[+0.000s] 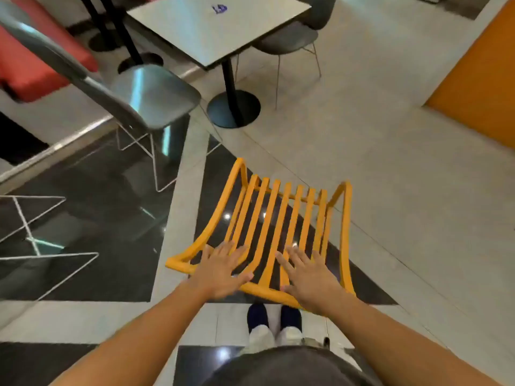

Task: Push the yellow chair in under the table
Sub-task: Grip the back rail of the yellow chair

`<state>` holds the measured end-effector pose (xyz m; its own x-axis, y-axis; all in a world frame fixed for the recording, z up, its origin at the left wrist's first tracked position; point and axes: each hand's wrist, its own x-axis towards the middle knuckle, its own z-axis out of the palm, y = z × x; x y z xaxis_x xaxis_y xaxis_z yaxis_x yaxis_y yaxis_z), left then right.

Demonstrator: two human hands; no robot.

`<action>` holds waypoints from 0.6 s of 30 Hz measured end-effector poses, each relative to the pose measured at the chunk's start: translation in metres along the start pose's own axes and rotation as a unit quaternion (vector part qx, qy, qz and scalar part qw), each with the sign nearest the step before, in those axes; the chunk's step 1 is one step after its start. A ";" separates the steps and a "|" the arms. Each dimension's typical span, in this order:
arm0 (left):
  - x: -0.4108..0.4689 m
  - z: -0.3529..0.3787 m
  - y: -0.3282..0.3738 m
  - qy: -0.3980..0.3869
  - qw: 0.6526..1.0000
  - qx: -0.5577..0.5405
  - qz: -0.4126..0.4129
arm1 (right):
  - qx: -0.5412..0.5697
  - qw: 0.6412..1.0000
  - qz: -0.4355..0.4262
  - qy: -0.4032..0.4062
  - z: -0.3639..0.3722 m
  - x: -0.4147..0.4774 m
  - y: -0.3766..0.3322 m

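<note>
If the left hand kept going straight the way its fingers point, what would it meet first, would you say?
Probably the slats of the yellow chair, just ahead of the left hand; whether the open hand already touches them is unclear.

One view only: head cam, wide-angle, worn high, looking fwd and steeply down. Near edge shows wearer's torso, both forearms and shoes (274,316) almost straight below. Both hands, left (220,270) and right (309,280), sit low centre, close to lens, flat and spread on chair (278,215) just ahead. Table (200,26) lies farther off at top. Edges bend w/ lens distortion. No 2nd view, so no overlap.
</note>
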<state>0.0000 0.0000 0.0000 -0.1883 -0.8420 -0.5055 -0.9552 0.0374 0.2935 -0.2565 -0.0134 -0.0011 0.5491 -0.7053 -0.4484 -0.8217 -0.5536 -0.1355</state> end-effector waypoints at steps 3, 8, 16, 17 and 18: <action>-0.010 0.024 -0.015 -0.027 0.997 0.045 0.048 | 0.009 0.998 0.035 -0.052 0.041 -0.025 -0.011; -0.005 0.040 -0.035 -0.007 0.991 0.098 0.087 | 0.037 0.990 0.137 -0.026 0.074 -0.051 -0.034; -0.003 0.059 -0.033 0.095 0.965 0.212 0.123 | 0.030 0.978 0.203 0.027 0.078 -0.040 -0.034; 0.000 0.058 -0.033 0.097 0.965 0.213 0.119 | 0.032 0.979 0.200 0.035 0.079 -0.038 -0.032; 0.003 0.058 -0.032 0.098 0.965 0.213 0.117 | 0.034 0.978 0.199 0.045 0.079 -0.037 -0.030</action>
<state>0.0169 0.0269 -0.0580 -0.4030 -0.8677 -0.2911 -0.9070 0.4212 0.0000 -0.2639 0.0641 -0.0505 0.1933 -0.8967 -0.3983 -0.9795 -0.1995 -0.0261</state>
